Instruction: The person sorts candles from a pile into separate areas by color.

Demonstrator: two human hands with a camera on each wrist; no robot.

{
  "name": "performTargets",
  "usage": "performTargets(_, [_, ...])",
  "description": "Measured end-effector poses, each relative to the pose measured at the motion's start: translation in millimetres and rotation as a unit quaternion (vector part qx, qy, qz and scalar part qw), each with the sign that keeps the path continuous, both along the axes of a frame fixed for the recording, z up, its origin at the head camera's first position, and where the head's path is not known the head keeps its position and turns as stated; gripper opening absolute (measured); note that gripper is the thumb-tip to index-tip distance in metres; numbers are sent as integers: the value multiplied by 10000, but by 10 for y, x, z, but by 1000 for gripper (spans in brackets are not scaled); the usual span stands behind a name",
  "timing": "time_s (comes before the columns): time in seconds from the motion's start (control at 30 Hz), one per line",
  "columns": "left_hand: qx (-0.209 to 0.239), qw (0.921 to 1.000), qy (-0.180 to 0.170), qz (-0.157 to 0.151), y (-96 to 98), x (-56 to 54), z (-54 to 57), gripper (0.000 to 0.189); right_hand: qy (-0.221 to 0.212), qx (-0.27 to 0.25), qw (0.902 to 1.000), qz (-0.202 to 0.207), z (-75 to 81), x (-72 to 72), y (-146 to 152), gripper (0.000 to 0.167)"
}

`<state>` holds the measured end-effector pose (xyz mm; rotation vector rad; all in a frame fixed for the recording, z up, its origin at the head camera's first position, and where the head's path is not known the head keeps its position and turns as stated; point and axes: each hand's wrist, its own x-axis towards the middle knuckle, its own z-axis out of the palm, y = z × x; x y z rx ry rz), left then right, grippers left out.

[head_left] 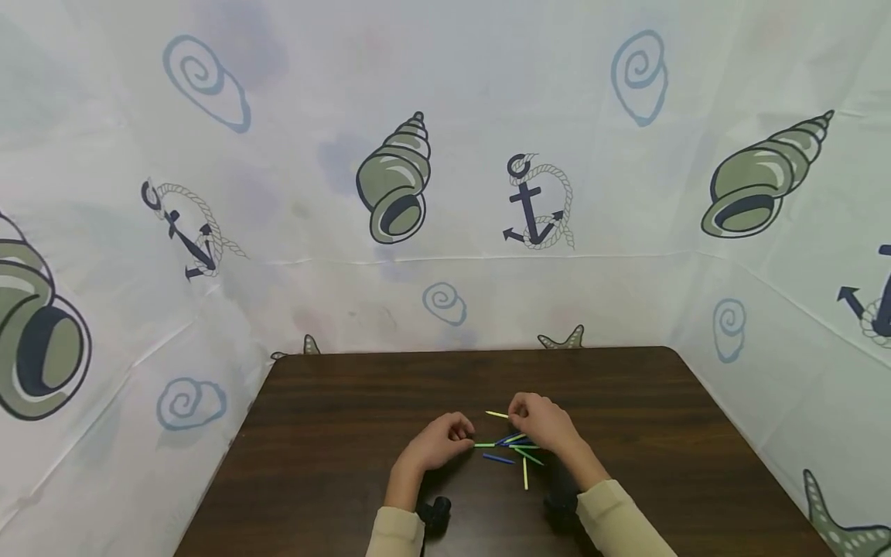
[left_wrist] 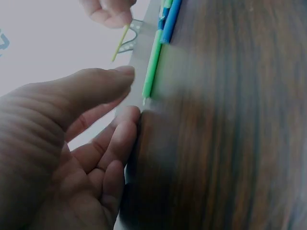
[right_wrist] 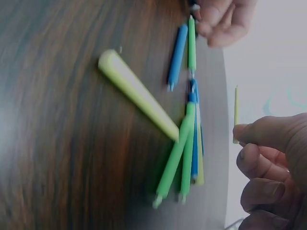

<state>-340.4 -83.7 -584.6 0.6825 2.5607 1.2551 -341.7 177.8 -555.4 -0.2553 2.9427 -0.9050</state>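
My right hand (head_left: pixel 546 422) pinches a thin yellow candle (right_wrist: pixel 236 108) between thumb and fingertips, holding it above the far side of a loose pile. My left hand (head_left: pixel 440 443) is at the pile's left, its thumb and fingers apart with nothing between them. Close to its fingertips lies the wick end of a green candle (left_wrist: pixel 152 64). Several green, blue and yellow candles overlap in the pile; one green candle (right_wrist: pixel 170 167) slants toward me. A separate blue candle (head_left: pixel 498 458) lies on the near side, and a yellow candle (head_left: pixel 525 473) points toward me.
The candles lie on a dark wood-grain table (head_left: pixel 334 433) with rounded far corners. A white cloth (head_left: pixel 473 100) printed with shells and anchors hangs behind and along both sides. Black wrist devices (head_left: pixel 436 514) sit beneath the forearms.
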Motion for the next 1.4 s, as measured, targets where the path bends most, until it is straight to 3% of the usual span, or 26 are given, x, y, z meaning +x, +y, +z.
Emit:
performTargets(0.33, [130,9999,90,-39,2,-18,-41,9,-69,-174,9994,-293,0,-1,297,4])
performTargets(0.77, [-82,9996,252,66,71,-9,-6,9,-70,-144,9968,-779,45,-129,693,13])
performTargets(1.17, [-246,9988,399,173,24,19,-26,10,-262,-200,9943,-1014,-145,-237,834,15])
performTargets(1.4, [-190,9988,393,211,-8,31,-29,11,-315,-222,9951,-911,-191,-226,817,13])
